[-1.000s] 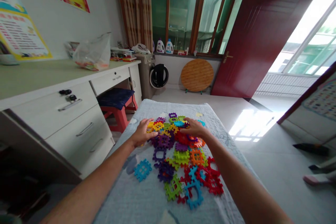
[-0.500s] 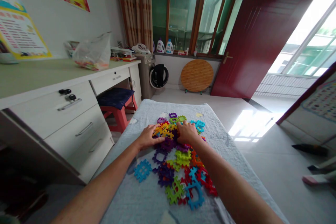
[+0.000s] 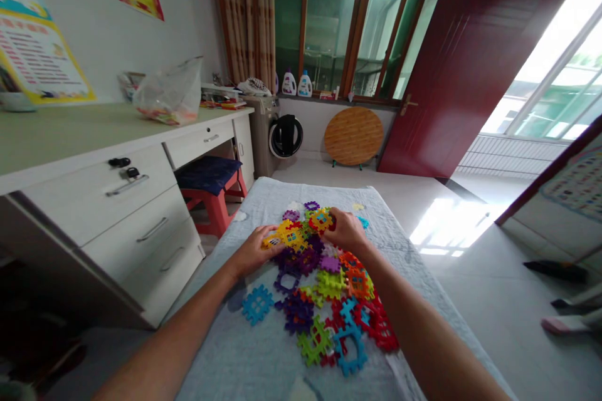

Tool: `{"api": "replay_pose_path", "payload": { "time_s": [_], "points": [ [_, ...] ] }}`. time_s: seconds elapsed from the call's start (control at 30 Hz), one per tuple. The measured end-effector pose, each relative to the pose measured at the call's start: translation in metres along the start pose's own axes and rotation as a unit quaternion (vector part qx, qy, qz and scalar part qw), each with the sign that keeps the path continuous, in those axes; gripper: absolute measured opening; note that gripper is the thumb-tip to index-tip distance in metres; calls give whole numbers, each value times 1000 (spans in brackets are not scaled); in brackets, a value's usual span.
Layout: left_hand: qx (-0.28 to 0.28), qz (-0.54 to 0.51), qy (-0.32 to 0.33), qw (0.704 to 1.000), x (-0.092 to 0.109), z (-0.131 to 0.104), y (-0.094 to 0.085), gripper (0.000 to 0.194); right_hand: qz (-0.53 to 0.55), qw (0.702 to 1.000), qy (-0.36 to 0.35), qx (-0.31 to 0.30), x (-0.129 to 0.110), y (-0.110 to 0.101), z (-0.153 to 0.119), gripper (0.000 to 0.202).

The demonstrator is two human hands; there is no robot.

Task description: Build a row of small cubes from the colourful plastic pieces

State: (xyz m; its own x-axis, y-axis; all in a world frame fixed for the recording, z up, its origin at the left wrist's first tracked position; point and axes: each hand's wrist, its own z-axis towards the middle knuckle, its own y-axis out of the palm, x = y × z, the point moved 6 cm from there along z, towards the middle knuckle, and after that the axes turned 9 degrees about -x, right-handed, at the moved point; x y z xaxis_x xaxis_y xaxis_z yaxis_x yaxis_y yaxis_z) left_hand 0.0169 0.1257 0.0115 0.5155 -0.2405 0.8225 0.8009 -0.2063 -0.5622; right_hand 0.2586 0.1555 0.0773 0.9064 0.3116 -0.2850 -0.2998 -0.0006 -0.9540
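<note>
Colourful notched plastic pieces lie heaped on a cloth-covered table. My left hand is closed on a yellow piece at the heap's left side, beside another yellow piece. Held up in my right hand is a yellow piece with a red edge next to it. Nearer to me are purple pieces, lime green ones, an orange one, red ones and a blue one. A separate blue piece lies flat at the left.
A white desk with a plastic bag stands at the left. Beyond it are a stool with a dark cushion and a washing machine. A round wooden board leans on the far wall beside a red door.
My right hand has lifted a yellow piece from the heap. My left hand has shifted slightly left with a yellow piece. More orange and red pieces show near my right forearm.
</note>
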Motion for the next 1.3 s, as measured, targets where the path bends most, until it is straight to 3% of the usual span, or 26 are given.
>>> {"api": "replay_pose_path", "payload": {
  "time_s": [0.2,0.37,0.43,0.53,0.67,0.83,1.0,1.17,1.23,1.3],
  "points": [
    [18,-63,-21,998,-9,-6,0,61,132,983,-121,-44,-48,0,-8,12],
    [28,-106,-19,994,-1,-13,0,60,184,961,-179,-98,-77,10,-6,29],
    [21,-125,-16,992,0,-15,1,59,179,965,-167,-95,-71,12,6,37],
    [22,-106,-9,994,3,-17,2,56,128,986,-91,-64,-46,14,33,46],
    [37,-33,3,999,7,-19,1,54,64,994,-1,-86,-14,28,67,44],
    [34,23,16,999,10,-18,4,55,-7,992,29,-119,-1,50,86,52],
    [33,71,14,997,6,-17,7,55,-24,986,-3,-166,0,64,82,53],
    [52,91,3,994,5,-16,5,52,11,977,-73,-202,2,50,58,36],
    [64,94,6,993,6,-15,2,49,34,961,-105,-254,3,45,46,39],
    [74,90,7,993,6,-15,0,46,68,961,-105,-246,4,35,41,43]
  ]
}}
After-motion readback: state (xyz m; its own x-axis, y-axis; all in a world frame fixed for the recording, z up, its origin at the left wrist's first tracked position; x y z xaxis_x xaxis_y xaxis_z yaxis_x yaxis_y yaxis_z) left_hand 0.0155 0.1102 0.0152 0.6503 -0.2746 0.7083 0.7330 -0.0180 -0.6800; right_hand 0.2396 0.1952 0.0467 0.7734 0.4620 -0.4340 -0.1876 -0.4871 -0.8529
